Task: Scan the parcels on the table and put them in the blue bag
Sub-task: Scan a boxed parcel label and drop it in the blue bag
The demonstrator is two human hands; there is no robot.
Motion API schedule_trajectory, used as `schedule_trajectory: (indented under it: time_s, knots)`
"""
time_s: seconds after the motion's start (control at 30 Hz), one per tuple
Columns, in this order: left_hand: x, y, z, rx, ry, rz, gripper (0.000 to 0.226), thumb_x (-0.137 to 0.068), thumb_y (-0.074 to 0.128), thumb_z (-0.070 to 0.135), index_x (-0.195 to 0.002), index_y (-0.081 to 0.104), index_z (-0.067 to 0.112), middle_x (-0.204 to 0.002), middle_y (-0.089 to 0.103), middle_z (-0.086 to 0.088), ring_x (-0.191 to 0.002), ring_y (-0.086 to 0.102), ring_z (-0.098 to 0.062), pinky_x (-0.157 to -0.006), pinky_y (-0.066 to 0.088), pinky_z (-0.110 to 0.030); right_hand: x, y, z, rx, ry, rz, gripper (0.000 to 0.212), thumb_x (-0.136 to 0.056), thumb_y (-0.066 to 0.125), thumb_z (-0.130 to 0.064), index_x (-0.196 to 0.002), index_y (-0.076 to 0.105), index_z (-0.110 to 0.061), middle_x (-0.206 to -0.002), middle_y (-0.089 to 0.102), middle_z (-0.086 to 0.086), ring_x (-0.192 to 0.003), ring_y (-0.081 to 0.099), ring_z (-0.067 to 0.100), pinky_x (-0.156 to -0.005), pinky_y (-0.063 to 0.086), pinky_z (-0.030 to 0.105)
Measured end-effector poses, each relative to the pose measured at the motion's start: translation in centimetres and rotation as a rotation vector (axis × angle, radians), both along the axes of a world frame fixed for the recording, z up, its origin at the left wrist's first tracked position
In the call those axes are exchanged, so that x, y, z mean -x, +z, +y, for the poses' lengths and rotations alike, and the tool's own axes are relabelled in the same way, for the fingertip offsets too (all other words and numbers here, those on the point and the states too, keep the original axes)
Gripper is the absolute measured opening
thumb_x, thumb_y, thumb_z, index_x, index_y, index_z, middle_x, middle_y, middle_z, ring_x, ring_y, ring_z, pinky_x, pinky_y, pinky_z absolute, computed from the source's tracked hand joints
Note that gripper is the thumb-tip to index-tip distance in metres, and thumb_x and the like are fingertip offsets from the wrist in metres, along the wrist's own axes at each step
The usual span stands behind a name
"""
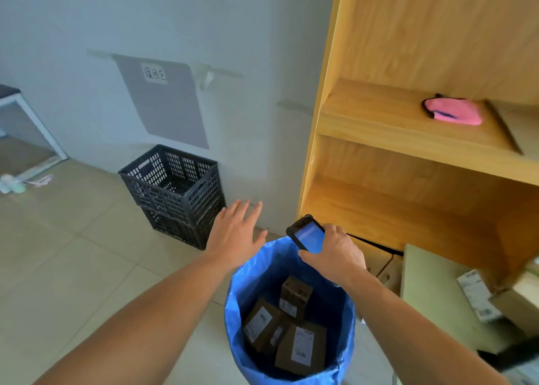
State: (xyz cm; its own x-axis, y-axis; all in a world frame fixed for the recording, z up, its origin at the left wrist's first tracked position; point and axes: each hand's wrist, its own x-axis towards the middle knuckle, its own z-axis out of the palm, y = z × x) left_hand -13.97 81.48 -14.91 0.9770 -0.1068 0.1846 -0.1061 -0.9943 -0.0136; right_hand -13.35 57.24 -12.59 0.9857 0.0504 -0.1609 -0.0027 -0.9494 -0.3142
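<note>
The blue bag [248, 285] stands open on the floor below me, with several brown labelled parcels [300, 349] lying in its bottom. My left hand [236, 236] hovers flat above the bag's far left rim, fingers spread and holding nothing. My right hand [332, 253] grips a black handheld scanner [307, 236] with a lit blue screen over the bag's far right rim. More labelled parcels [478, 297] lie on the table [428, 294] at the right edge.
Two stacked black plastic crates [175, 192] stand against the wall beyond the bag. A wooden shelf unit [408, 139] rises on the right, with a pink cloth [452, 112] on one shelf. Tiled floor spreads to the left.
</note>
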Motion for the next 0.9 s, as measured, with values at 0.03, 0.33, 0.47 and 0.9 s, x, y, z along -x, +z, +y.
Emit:
schedule_trajectory:
  time_s: [0.03, 0.33, 0.47, 0.9]
  knots:
    - [0.1, 0.2, 0.0, 0.003, -0.004, -0.007, 0.077, -0.095, 0.026, 0.063, -0.159, 0.028, 0.020, -0.159, 0.040, -0.012, -0.148, 0.034, -0.032, -0.117, 0.036, -0.051, 0.2, 0.1, 0.0, -0.002, -0.004, -0.008, 0.085, -0.077, 0.065, -0.071, -0.140, 0.040, -0.020, -0.133, 0.052, 0.000, -0.117, 0.056, 0.024, -0.085, 0.054, 0.040]
    - [0.7, 1.3, -0.2, 0.024, -0.075, -0.017, 0.076, -0.095, 0.030, 0.063, -0.158, 0.032, 0.021, -0.158, 0.042, -0.012, -0.146, 0.038, -0.032, -0.117, 0.037, -0.047, 3.6, 1.9, -1.7, -0.001, -0.096, -0.063, 0.084, -0.080, 0.064, -0.070, -0.143, 0.040, -0.020, -0.134, 0.052, -0.001, -0.118, 0.056, 0.021, -0.083, 0.052, 0.035]
    - [0.7, 1.3, -3.4, 0.064, -0.169, 0.018, 0.076, -0.094, 0.028, 0.062, -0.156, 0.037, 0.019, -0.154, 0.047, -0.013, -0.142, 0.043, -0.033, -0.111, 0.041, -0.048, 6.5, 2.8, -4.5, 0.027, -0.180, -0.057, 0.085, -0.079, 0.062, -0.071, -0.143, 0.041, -0.020, -0.136, 0.052, -0.002, -0.121, 0.055, 0.020, -0.085, 0.052, 0.036]
    - [1.8, 4.3, -24.4, 0.087, -0.481, -0.016, 0.081, -0.095, 0.018, 0.064, -0.160, 0.028, 0.017, -0.161, 0.039, -0.005, -0.150, 0.033, -0.028, -0.116, 0.039, -0.047, 15.0, 4.9, -23.3, 0.046, -0.453, -0.100, 0.080, -0.076, 0.062, -0.074, -0.133, 0.046, -0.020, -0.119, 0.053, -0.001, -0.108, 0.057, 0.020, -0.083, 0.052, 0.035]
